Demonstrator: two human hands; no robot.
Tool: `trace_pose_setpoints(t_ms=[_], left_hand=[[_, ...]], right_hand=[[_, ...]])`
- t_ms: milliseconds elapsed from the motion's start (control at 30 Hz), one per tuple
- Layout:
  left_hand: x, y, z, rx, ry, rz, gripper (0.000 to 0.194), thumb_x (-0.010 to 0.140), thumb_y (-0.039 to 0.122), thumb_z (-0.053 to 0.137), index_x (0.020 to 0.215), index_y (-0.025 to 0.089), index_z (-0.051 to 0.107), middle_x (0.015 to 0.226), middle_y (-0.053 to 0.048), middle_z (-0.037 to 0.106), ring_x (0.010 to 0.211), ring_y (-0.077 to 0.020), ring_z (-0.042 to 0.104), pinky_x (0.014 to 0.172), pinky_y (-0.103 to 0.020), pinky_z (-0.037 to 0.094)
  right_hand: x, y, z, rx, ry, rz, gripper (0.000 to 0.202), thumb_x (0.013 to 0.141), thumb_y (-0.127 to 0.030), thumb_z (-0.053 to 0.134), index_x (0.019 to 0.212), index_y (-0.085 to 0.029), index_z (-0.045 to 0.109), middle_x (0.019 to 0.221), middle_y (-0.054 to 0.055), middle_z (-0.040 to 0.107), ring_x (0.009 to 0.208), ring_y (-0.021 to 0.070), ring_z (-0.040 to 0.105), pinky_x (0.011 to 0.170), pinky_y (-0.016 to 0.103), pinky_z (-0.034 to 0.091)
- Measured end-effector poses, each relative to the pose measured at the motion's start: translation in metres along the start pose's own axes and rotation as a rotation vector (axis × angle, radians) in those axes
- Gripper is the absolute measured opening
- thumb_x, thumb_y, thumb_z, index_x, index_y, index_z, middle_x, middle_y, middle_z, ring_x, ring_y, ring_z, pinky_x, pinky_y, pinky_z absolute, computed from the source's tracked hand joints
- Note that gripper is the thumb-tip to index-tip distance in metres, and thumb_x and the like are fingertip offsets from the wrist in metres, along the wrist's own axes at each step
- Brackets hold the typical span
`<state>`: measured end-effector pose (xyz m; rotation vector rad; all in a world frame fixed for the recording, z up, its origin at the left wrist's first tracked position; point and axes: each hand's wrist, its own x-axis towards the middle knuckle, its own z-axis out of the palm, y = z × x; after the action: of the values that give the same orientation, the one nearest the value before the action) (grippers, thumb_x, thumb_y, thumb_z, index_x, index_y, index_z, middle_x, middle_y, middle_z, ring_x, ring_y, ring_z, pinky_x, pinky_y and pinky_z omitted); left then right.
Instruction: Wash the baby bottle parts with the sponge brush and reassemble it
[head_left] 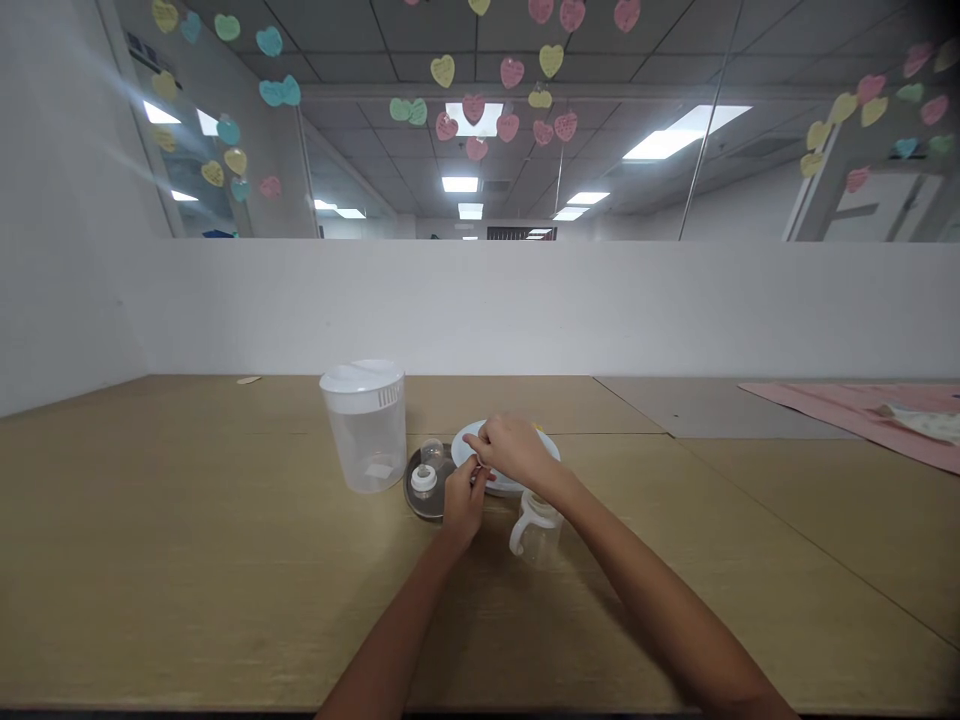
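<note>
Over the near edge of a white plate (549, 447), my left hand (463, 500) and my right hand (516, 448) meet with their fingers closed around something small that I cannot make out. A clear baby bottle (541, 545) with a white handle stands upright just below my right wrist. Left of my hands is a round metal tray (414, 503). It carries a white bottle collar with a teat (424, 480) and a clear dome cap (432, 452). Part of the plate, with a bit of yellow at its far edge, is hidden behind my right hand.
A tall translucent bucket (367, 440) with a white lid stands left of the tray. On the far right a pink cloth (825, 405) lies on the table with a pale patterned cloth (926, 422). A white wall (480, 305) with windows above closes off the back.
</note>
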<state>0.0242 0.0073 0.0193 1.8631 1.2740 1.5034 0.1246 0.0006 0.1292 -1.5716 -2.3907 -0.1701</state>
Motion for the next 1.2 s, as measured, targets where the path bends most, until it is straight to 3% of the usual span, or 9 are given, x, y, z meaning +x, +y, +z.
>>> trace_pose_setpoints(t_ms=[167, 533, 667, 900, 1200], left_hand=[[0.000, 0.000, -0.001, -0.050, 0.005, 0.004, 0.026, 0.085, 0.035, 0.038, 0.078, 0.017, 0.056, 0.070, -0.004, 0.065, 0.067, -0.0176, 0.060, 0.064, -0.028, 0.043], [0.001, -0.003, -0.003, -0.062, 0.019, 0.004, 0.030, 0.086, 0.038, 0.038, 0.076, 0.016, 0.057, 0.066, -0.002, 0.062, 0.063, -0.0164, 0.057, 0.061, -0.026, 0.040], [0.001, -0.003, -0.002, -0.061, 0.018, 0.013, 0.030, 0.086, 0.037, 0.038, 0.077, 0.016, 0.058, 0.066, -0.002, 0.063, 0.062, -0.0161, 0.056, 0.060, -0.026, 0.039], [0.001, -0.006, -0.001, -0.058, 0.016, 0.012, 0.028, 0.085, 0.035, 0.039, 0.079, 0.016, 0.058, 0.069, -0.003, 0.064, 0.064, -0.0156, 0.057, 0.060, -0.024, 0.038], [0.001, -0.005, -0.001, -0.070, 0.024, 0.038, 0.028, 0.084, 0.037, 0.040, 0.076, 0.016, 0.058, 0.070, -0.003, 0.065, 0.065, -0.0164, 0.058, 0.062, -0.025, 0.040]], right_hand=[[0.002, 0.006, 0.001, -0.007, 0.030, -0.016, 0.029, 0.089, -0.035, 0.041, 0.086, -0.017, 0.064, 0.083, 0.007, 0.067, 0.077, 0.0165, 0.060, 0.057, 0.023, 0.029], [0.007, 0.018, 0.001, -0.160, 0.126, -0.225, 0.033, 0.090, -0.033, 0.040, 0.073, -0.016, 0.063, 0.075, 0.006, 0.067, 0.068, 0.0147, 0.058, 0.053, 0.026, 0.020], [0.006, 0.018, 0.001, -0.171, 0.143, -0.207, 0.034, 0.090, -0.032, 0.039, 0.073, -0.016, 0.064, 0.072, 0.007, 0.067, 0.065, 0.0152, 0.058, 0.052, 0.026, 0.020], [0.001, 0.015, -0.004, -0.153, 0.057, -0.087, 0.033, 0.086, -0.032, 0.041, 0.075, -0.015, 0.067, 0.074, 0.010, 0.067, 0.065, 0.0174, 0.058, 0.054, 0.025, 0.026], [-0.001, 0.015, -0.010, -0.110, 0.130, -0.131, 0.025, 0.083, -0.022, 0.043, 0.074, -0.016, 0.065, 0.072, 0.007, 0.066, 0.063, 0.0147, 0.056, 0.052, 0.026, 0.021]])
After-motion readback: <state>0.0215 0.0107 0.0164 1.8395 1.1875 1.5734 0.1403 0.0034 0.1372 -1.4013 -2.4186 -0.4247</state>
